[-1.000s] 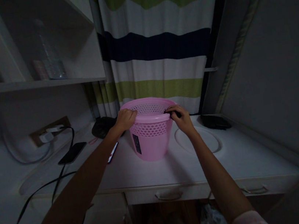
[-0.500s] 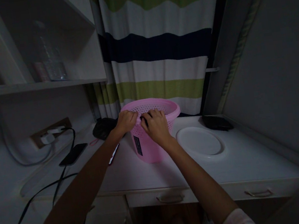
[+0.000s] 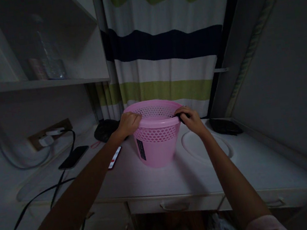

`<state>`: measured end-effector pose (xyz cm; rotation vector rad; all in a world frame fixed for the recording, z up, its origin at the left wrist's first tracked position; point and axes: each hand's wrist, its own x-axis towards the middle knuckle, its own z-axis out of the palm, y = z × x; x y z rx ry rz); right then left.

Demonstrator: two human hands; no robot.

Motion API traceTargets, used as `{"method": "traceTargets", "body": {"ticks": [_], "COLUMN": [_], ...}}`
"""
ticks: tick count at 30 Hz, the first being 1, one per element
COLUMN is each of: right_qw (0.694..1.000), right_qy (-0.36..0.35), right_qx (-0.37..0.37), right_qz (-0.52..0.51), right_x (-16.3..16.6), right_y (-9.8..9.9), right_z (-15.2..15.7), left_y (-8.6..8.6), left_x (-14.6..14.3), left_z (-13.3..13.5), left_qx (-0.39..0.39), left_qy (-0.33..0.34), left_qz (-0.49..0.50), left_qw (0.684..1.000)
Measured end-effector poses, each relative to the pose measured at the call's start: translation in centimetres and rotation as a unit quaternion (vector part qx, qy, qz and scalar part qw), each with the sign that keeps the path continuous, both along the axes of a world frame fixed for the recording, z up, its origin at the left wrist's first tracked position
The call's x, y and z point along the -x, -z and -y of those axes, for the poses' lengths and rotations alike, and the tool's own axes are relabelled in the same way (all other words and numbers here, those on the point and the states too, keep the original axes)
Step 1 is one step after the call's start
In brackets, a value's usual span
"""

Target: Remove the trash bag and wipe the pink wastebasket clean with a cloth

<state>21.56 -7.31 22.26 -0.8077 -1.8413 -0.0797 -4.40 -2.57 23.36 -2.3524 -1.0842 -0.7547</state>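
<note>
A pink plastic basket (image 3: 159,154) stands upright on the desk, with a band of holes below its rim and a dark label on its left front. My left hand (image 3: 130,123) is closed over the left side of the rim, thumb inward. At the right side of the rim, my right hand (image 3: 190,119) is closed around a small black thing (image 3: 183,117), its fingertips at the basket's edge. The kind of black thing cannot be made out in the dim light.
Left of the basket lie a lit phone (image 3: 115,157), a dark phone (image 3: 73,157) and a black cable (image 3: 39,197). A round white lid (image 3: 188,146) and a black pouch (image 3: 226,126) are to the right. Behind hangs a striped curtain (image 3: 161,49); a shelf (image 3: 74,80) juts out at upper left.
My right hand has moved right along the basket's rim, from the front to the right side, with the black thing. My left hand stays on the rim. The view has shifted slightly.
</note>
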Motion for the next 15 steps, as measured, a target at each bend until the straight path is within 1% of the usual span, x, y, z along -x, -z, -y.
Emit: {"method": "traceTargets", "body": {"ticks": [2,4,7,11,15], "right_qw": [1.000,0.999,0.994,0.974,0.947], "right_qy": [0.014,0.044,0.097,0.170,0.230], "right_qx": [-0.006,-0.013,-0.014,0.000,0.000], "right_qz": [-0.008,0.001,0.048,0.152,0.224], "right_x": [-0.1,0.4,1.9,5.0,9.4], "right_y": [0.0,0.0,-0.1,-0.9,-1.7], "right_z": [-0.4,-0.4,0.5,2.3,3.4], "left_y": [0.0,0.2,0.3,0.4,0.6], "left_x": [0.1,0.2,0.4,0.4,0.5], "left_z": [-0.2,-0.5,-0.7,-0.8,-1.1], "left_qx": [0.001,-0.006,-0.017,-0.030,-0.055], "left_qy": [0.012,0.012,0.001,-0.010,0.001], "left_qz": [0.006,0.009,-0.009,-0.027,-0.027], "left_qw": [1.000,1.000,1.000,0.999,0.998]}}
